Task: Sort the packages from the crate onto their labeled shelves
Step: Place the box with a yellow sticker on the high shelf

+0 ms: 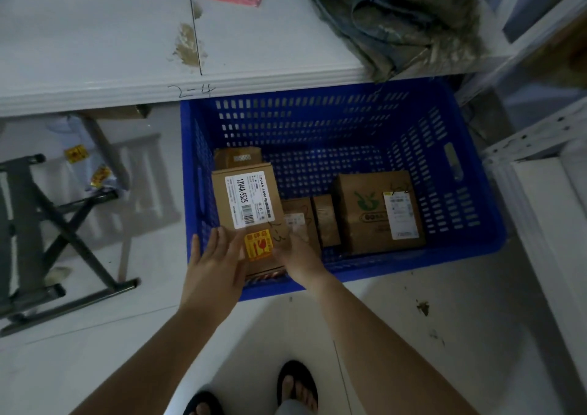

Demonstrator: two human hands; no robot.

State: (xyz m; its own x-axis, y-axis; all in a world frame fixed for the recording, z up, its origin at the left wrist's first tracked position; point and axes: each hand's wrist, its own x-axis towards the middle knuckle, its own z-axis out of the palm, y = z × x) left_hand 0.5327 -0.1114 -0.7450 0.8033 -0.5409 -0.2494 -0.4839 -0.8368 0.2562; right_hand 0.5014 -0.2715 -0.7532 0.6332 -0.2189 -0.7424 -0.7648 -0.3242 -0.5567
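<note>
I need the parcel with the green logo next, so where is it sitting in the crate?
In the head view, the green-logo box stands at the right of the blue crate, just right of a small taped box, away from both hands.

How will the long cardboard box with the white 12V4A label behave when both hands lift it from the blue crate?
The long cardboard box looks stiff, with flat faces and sharp edges, so it should hold its shape. Its orange sticker shows a broken-glass sign, so the contents may be fragile. The left hand and right hand flank one end, so the far end may dip.
</note>
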